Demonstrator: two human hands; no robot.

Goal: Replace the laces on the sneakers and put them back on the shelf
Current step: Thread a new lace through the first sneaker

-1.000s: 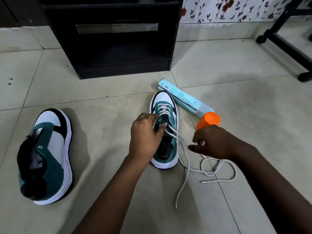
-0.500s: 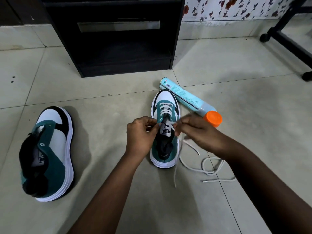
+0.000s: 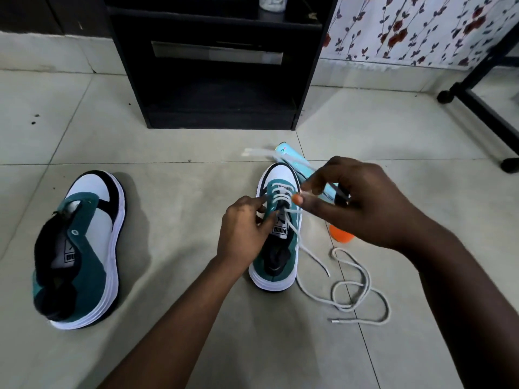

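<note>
Right grip (image 3: 362, 203) hides can (image 3: 295, 161), lace (image 3: 351, 301) blurred

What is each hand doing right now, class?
Left hand: grips the sneaker at its eyelet edge.
Right hand: pinches the white lace, pulling it away from the sneaker.
</note>
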